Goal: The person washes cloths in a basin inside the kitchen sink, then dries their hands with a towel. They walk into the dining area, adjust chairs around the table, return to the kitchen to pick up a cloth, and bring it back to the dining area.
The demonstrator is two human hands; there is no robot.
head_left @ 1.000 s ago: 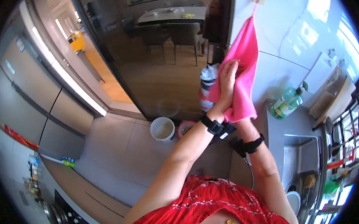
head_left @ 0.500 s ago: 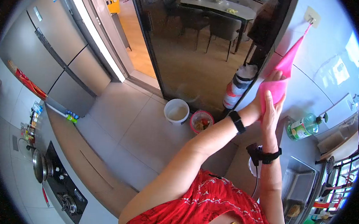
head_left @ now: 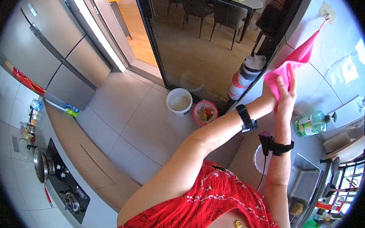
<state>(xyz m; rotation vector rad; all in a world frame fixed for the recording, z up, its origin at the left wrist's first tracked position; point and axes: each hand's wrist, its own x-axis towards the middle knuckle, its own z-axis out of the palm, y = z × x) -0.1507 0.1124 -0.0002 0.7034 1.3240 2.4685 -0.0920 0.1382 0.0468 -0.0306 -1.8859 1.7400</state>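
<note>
A pink hand towel (head_left: 302, 54) hangs by its loop from a wall hook (head_left: 327, 16), pulled slantwise toward me. My left hand (head_left: 268, 98) is mostly hidden in the cloth, which wraps over its fingers. From the other side my right hand (head_left: 286, 102) closes on the towel, thumb on top, pressing it against the left hand. Black bands circle both wrists; a small dark device with a cable (head_left: 265, 144) sits by the right one. Below the right hand, a green pump bottle (head_left: 310, 125) stands on the counter.
A steel sink (head_left: 303, 178) lies at my right. On the floor ahead are a white bucket (head_left: 179, 109) and a pink-rimmed basin (head_left: 204, 122) holding scraps. A dark glass door (head_left: 185, 68) stands behind them. Stove (head_left: 69, 182) and fridge (head_left: 62, 45) are at left.
The view has tilted down slightly. Both hands have shifted within the towel, and the cloth has bunched around the left hand, its folds now lying differently.
</note>
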